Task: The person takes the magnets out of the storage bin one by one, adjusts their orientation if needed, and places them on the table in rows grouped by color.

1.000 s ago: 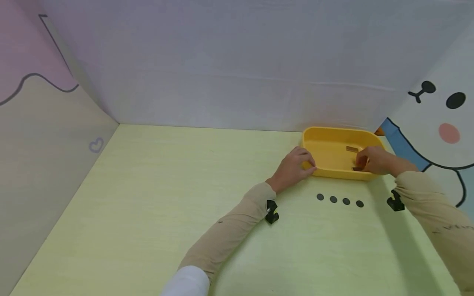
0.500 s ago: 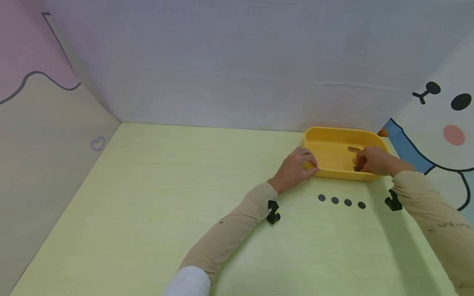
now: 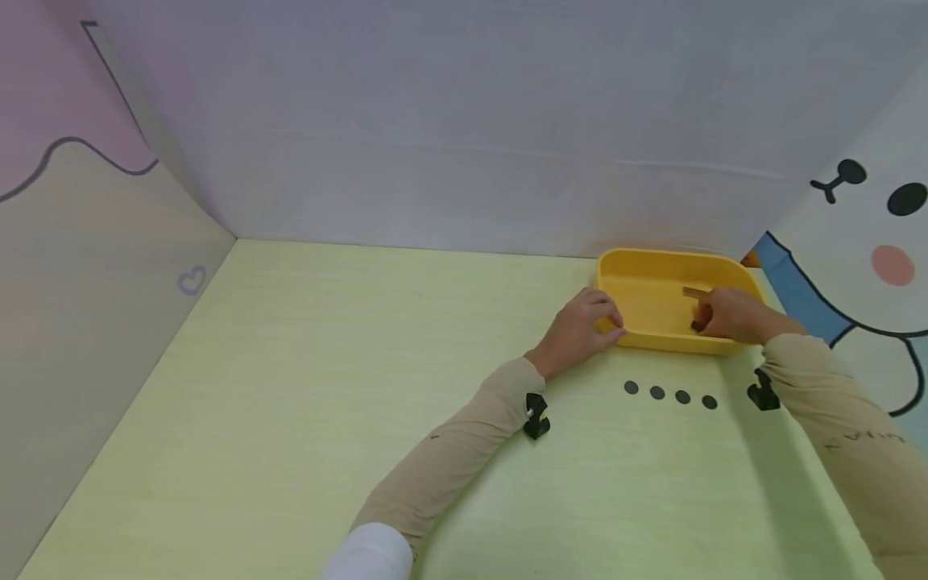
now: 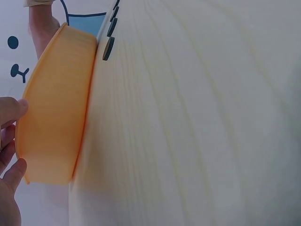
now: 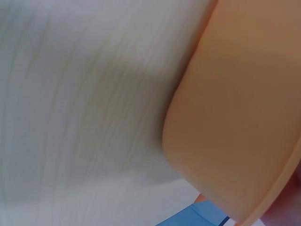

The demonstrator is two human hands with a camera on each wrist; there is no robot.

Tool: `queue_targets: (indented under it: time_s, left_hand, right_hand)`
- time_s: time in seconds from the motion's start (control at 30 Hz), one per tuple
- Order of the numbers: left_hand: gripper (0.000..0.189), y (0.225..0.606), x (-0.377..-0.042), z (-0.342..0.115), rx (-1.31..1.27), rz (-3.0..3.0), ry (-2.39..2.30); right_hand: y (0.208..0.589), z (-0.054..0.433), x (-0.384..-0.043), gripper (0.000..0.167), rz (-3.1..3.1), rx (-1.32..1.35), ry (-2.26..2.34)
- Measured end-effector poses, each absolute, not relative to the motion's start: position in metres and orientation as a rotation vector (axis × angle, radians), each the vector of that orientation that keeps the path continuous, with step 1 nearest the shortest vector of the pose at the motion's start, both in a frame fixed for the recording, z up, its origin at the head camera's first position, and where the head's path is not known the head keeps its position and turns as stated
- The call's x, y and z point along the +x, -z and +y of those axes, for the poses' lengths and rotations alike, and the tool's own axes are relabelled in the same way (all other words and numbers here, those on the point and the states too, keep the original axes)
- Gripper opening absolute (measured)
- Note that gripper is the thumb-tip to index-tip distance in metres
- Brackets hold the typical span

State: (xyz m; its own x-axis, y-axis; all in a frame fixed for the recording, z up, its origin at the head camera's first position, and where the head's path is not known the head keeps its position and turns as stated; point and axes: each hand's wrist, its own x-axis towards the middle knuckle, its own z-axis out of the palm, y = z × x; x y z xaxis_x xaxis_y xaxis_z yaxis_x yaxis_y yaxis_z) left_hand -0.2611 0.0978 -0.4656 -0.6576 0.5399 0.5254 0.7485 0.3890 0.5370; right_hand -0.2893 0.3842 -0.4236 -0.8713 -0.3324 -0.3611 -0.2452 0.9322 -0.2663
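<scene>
A yellow rectangular tray point(image 3: 648, 343) stands at the back right of the table, by the wall. At its front left corner my left hand point(image 3: 577, 326) grips the rim; the left wrist view shows the thumb and fingers around the edge of the tray point(image 4: 56, 113). My right hand point(image 3: 734, 314) reaches down inside the right part of the tray and pinches a small dark brown piece point(image 3: 698, 326), partly covered by the fingers. Behind those fingers, a flat brown strip point(image 3: 693, 292) lies on the tray floor. In the right wrist view, the tray wall point(image 5: 235, 108) hides most of the hand.
Several dark round discs point(image 3: 657, 392) lie in a row on the pale table point(image 3: 326, 362) in front of the tray. A grey-white wall point(image 3: 435, 161) rises behind, and a printed panel with a cartoon face point(image 3: 855, 242) closes off the right side.
The dark piece has shifted slightly left and tilted up in my right fingers, and the right hand has edged left. My left hand stays on the rim.
</scene>
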Motion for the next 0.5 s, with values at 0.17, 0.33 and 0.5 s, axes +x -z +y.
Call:
queue_targets:
  time_s: [0.17,0.33,0.5]
  left_hand:
    - [0.008,0.466,-0.2621,0.0974,-1.13,-2.402,1.138]
    - [0.009,0.4649,-0.2618,0.0961,-1.135,-2.408,1.144]
    - [0.009,0.4645,-0.2617,0.0953,-1.136,-2.395,1.149]
  right_hand:
    - [0.426,0.3836,-0.2912,0.021,2.689,-0.407,0.305]
    - [0.4278,0.3817,-0.2908,0.016,2.692,-0.434,0.331]
    - [0.4275,0.3777,-0.2899,0.025,2.692,-0.453,0.352]
